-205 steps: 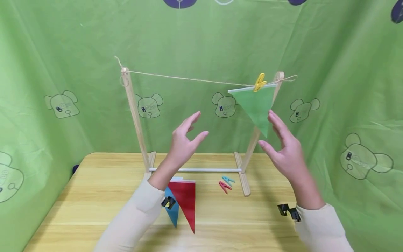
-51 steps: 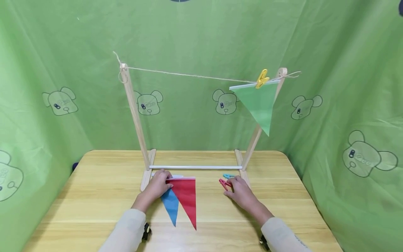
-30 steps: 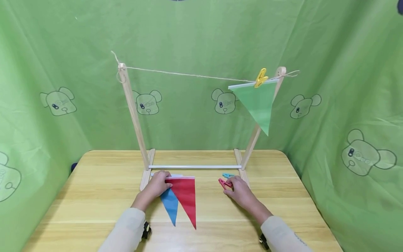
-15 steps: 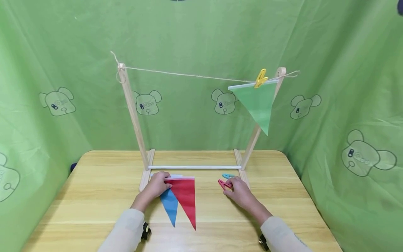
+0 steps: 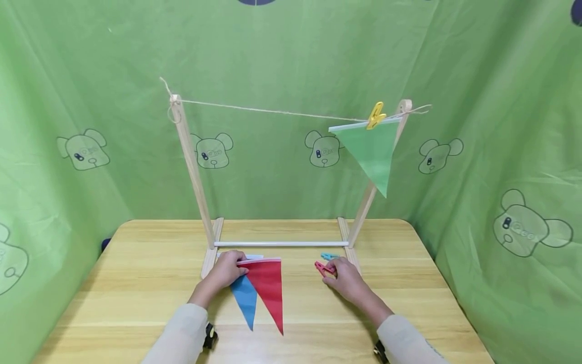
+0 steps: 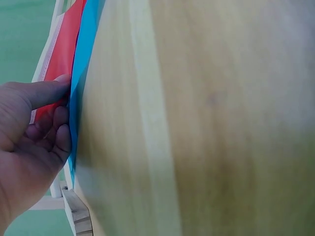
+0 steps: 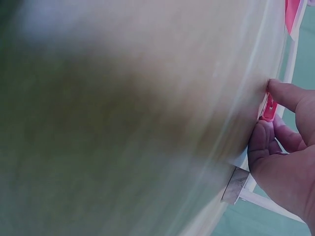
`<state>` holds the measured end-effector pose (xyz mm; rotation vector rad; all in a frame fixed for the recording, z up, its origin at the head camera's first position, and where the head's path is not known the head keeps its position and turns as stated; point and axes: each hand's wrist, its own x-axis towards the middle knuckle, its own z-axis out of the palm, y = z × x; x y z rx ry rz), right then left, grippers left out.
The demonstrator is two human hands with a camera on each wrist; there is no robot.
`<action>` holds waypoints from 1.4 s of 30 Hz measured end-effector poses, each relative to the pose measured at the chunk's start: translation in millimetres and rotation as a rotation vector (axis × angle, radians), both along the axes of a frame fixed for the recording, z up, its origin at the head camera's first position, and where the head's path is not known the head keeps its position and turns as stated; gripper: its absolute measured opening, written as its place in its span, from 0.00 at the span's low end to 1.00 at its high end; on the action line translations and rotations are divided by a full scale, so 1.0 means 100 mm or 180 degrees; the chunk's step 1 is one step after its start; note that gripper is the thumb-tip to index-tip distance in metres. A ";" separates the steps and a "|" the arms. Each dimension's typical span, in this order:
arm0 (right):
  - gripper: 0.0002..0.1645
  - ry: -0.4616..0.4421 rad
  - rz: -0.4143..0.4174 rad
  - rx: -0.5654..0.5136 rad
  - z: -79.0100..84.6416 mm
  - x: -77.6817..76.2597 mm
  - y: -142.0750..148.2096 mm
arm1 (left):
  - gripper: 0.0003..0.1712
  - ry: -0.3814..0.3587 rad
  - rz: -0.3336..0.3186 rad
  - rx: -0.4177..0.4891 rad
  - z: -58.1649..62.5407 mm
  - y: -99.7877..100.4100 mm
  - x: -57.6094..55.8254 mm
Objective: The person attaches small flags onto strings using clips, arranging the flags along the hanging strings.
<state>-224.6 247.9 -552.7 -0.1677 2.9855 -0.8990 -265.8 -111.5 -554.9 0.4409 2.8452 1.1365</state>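
In the head view, my left hand (image 5: 226,269) pinches the upper left corner of a red triangular pennant (image 5: 269,285) with a white top edge. A blue pennant (image 5: 246,302) lies partly under the red one. My right hand (image 5: 347,279) holds a red clothespin (image 5: 321,268) between thumb and fingers, low at the table. Just behind it lies a light blue clothespin (image 5: 328,256), partly hidden by that hand. The right wrist view shows the red clothespin (image 7: 269,108) between thumb and fingertips; the left wrist view shows the thumb over the red pennant (image 6: 63,49).
A string (image 5: 268,110) runs between two wooden posts (image 5: 193,167), joined low down by a white rod (image 5: 281,243). From its right end hangs a green pennant (image 5: 373,151) under a yellow clothespin (image 5: 376,116). A green curtain (image 5: 273,192) stands behind the wooden table (image 5: 327,328).
Earlier both hands were raised and held nothing, the right one beside the green pennant. They have come down to the red pennant and red clothespin. During the last second they have hardly moved.
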 end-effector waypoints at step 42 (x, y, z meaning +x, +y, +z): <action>0.13 0.0284 -0.0100 -0.0540 0.16 0.07 0.01 | 0.03 -0.0172 -0.0017 0.1040 0.08 -0.05 0.02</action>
